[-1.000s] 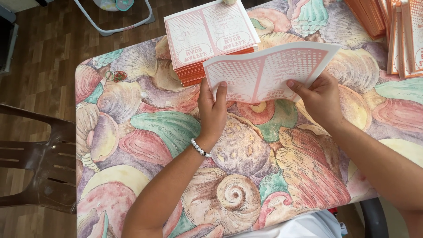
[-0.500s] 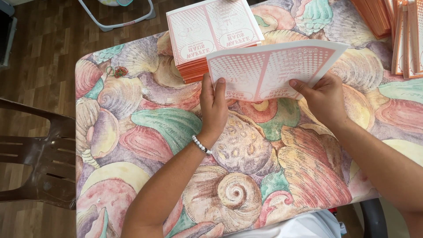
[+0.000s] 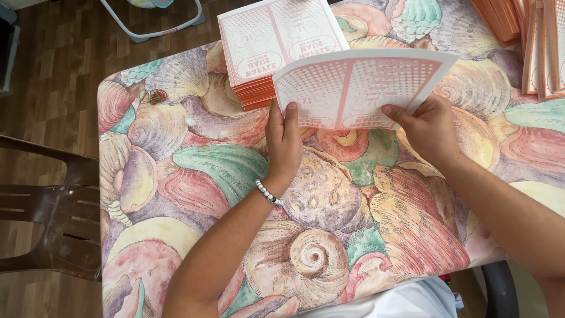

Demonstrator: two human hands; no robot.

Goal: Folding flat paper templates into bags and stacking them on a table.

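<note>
One table (image 3: pixel 194 176), covered in a seashell-pattern cloth, serves as the reference. A brown chair (image 3: pixel 41 229) stands at its left edge. On the table's far side sits a stack of cards (image 3: pixel 259 47), pink-printed, with more stacks (image 3: pixel 529 35) at the far right corner. Above the table's middle, just in front of the near stack, a folded card (image 3: pixel 359 88) is held raised and tilted. The left hand (image 3: pixel 283 144) pinches its lower left corner; the right hand (image 3: pixel 429 126) grips its lower right edge. A beaded bracelet (image 3: pixel 268 192) circles the left wrist. Rubber bands (image 3: pixel 154 95) lie near the table's far left corner.
</note>
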